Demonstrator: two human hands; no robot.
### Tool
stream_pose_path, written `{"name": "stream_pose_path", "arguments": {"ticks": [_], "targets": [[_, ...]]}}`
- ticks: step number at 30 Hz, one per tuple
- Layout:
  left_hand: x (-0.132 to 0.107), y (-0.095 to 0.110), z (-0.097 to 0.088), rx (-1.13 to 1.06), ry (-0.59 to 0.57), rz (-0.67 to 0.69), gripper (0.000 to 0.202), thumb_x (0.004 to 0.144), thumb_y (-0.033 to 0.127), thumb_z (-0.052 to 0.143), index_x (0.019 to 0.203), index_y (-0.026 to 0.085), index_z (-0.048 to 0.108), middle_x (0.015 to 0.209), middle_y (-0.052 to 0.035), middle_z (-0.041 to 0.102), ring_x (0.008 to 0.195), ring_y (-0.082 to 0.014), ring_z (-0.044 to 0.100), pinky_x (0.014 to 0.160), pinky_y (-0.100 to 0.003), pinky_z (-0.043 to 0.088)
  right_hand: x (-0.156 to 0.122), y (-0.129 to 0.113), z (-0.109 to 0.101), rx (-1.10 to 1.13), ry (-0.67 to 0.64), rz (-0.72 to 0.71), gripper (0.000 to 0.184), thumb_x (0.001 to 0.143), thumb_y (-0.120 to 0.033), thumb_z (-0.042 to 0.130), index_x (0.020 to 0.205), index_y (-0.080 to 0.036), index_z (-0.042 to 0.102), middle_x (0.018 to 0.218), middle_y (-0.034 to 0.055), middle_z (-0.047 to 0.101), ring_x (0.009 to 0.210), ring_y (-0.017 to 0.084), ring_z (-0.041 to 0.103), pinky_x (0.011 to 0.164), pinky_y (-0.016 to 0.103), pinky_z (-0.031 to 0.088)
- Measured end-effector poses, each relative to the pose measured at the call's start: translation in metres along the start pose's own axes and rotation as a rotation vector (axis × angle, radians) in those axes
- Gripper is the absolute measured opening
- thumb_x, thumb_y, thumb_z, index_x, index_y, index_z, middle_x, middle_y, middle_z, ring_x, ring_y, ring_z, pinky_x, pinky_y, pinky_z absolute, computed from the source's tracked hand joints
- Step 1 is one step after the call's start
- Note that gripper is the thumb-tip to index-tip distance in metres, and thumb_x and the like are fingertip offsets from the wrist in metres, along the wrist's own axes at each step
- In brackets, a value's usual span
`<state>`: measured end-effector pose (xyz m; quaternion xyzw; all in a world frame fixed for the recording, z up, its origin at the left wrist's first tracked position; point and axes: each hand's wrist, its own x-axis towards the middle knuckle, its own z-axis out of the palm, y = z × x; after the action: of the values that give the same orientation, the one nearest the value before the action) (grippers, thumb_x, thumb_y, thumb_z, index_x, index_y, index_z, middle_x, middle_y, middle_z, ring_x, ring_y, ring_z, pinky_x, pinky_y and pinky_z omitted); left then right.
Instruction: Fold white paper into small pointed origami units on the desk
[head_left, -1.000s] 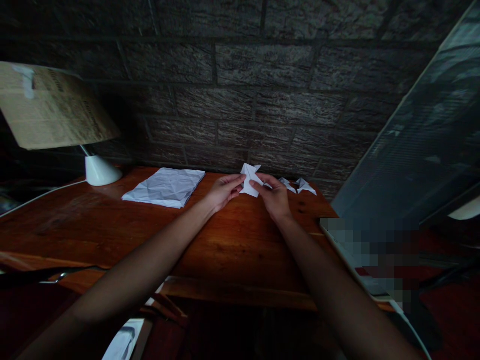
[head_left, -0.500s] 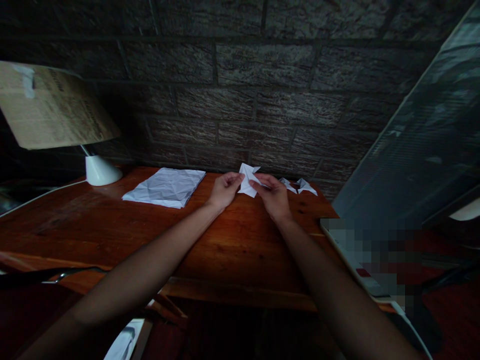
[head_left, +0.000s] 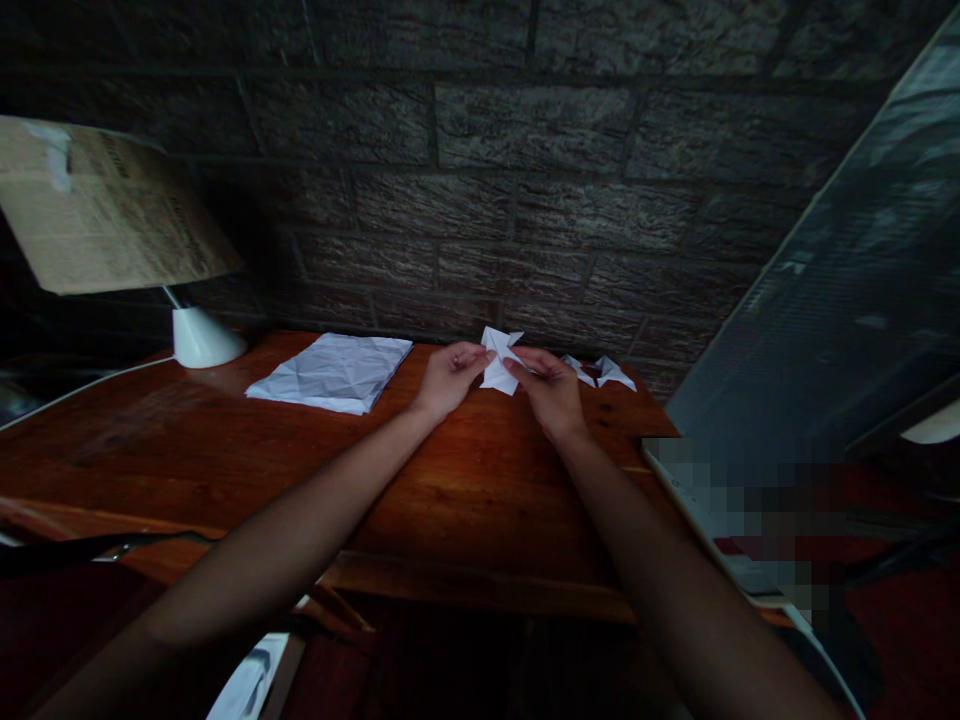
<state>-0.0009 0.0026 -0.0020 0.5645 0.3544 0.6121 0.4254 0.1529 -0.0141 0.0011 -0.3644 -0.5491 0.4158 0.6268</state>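
Observation:
Between my two hands, above the far part of the wooden table, is a small white folded paper with pointed flaps. My left hand pinches its left side, thumb on the front face. On its right side, my right hand grips it with the thumb in front and the fingers behind. The folded paper's lower edge hangs free between the thumbs. Just right of my right hand lie two more white folded paper pieces, one partly hidden by that hand.
Creased white paper sheets lie stacked left of my hands. A lamp with a brown paper shade stands at the far left. A stone-block wall rises behind the table. A blurred-out flat device sits at the right edge.
My left thumb has slid slightly right and up across the paper's front. Both hands keep hold of it, and the view has shifted slightly.

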Motion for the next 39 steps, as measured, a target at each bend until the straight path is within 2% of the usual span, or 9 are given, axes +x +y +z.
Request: {"name": "stream_pose_path", "arguments": {"ticks": [7,12,18,23,28,34,37,39], "targets": [[0.001,-0.006,0.002,0.017,0.068,0.053,0.031,0.071,0.048,0.076,0.074,0.020,0.064,0.064,0.0023,0.060,0.059,-0.0125,0.050,0.061,-0.027,0.038,-0.001,-0.003,0.000,0.048,-0.077,0.076,0.027,0.072,-0.045,0.076,0.094,-0.029,0.074,0.088,-0.0007,0.075,0.077,0.019,0.068,0.071,0.036,0.057],[-0.002,-0.006,0.003,0.116,0.069,0.149,0.026,0.079,0.045,0.070,0.078,0.020,0.062,0.067,0.0016,0.059,0.062,-0.0131,0.050,0.060,-0.026,0.037,-0.001,-0.003,0.000,0.053,-0.070,0.090,0.026,0.068,-0.040,0.080,0.091,-0.028,0.075,0.090,-0.0007,0.076,0.075,0.017,0.068,0.070,0.034,0.056],[-0.001,-0.005,0.000,0.193,0.044,0.235,0.024,0.083,0.042,0.065,0.081,0.018,0.062,0.071,-0.0004,0.060,0.065,-0.0134,0.051,0.062,-0.026,0.039,-0.002,-0.007,0.001,0.058,-0.088,0.111,0.038,0.060,-0.037,0.086,0.093,-0.026,0.072,0.087,-0.0016,0.076,0.073,0.016,0.068,0.066,0.030,0.056],[0.000,-0.004,-0.002,0.275,0.027,0.277,0.023,0.086,0.041,0.062,0.081,0.019,0.060,0.069,0.0007,0.058,0.063,-0.0127,0.050,0.059,-0.025,0.038,-0.002,-0.005,0.003,0.092,-0.085,0.104,0.041,0.056,-0.032,0.088,0.093,-0.024,0.071,0.085,-0.0025,0.076,0.072,0.015,0.068,0.071,0.030,0.057],[0.003,0.000,-0.004,0.186,-0.038,0.173,0.026,0.081,0.044,0.067,0.081,0.018,0.065,0.069,0.0008,0.063,0.063,-0.0124,0.054,0.060,-0.025,0.041,-0.002,-0.005,0.004,0.088,-0.026,0.085,0.036,0.058,-0.031,0.086,0.090,-0.024,0.072,0.085,-0.0017,0.077,0.074,0.017,0.069,0.074,0.033,0.058],[0.007,0.005,-0.011,-0.069,-0.156,-0.052,0.037,0.065,0.037,0.083,0.094,0.016,0.075,0.089,-0.0060,0.076,0.080,-0.0166,0.065,0.081,-0.034,0.049,0.000,-0.008,-0.002,0.110,0.009,0.093,0.038,0.061,-0.032,0.085,0.095,-0.024,0.072,0.092,-0.0005,0.078,0.079,0.018,0.070,0.074,0.033,0.057],[0.007,0.005,-0.013,-0.150,-0.158,-0.133,0.041,0.058,0.032,0.089,0.093,0.016,0.077,0.093,-0.0083,0.077,0.085,-0.0186,0.067,0.090,-0.038,0.048,0.000,-0.006,-0.003,0.130,0.007,0.085,0.037,0.061,-0.032,0.085,0.095,-0.024,0.072,0.094,-0.0002,0.078,0.080,0.018,0.071,0.077,0.034,0.057],[0.005,0.005,-0.012,-0.166,-0.124,-0.153,0.040,0.055,0.030,0.090,0.090,0.016,0.077,0.092,-0.0084,0.077,0.084,-0.0186,0.068,0.090,-0.039,0.049,0.000,-0.005,-0.003,0.131,0.002,0.076,0.036,0.062,-0.032,0.084,0.095,-0.025,0.072,0.094,-0.0001,0.078,0.081,0.018,0.071,0.079,0.035,0.057]]}}
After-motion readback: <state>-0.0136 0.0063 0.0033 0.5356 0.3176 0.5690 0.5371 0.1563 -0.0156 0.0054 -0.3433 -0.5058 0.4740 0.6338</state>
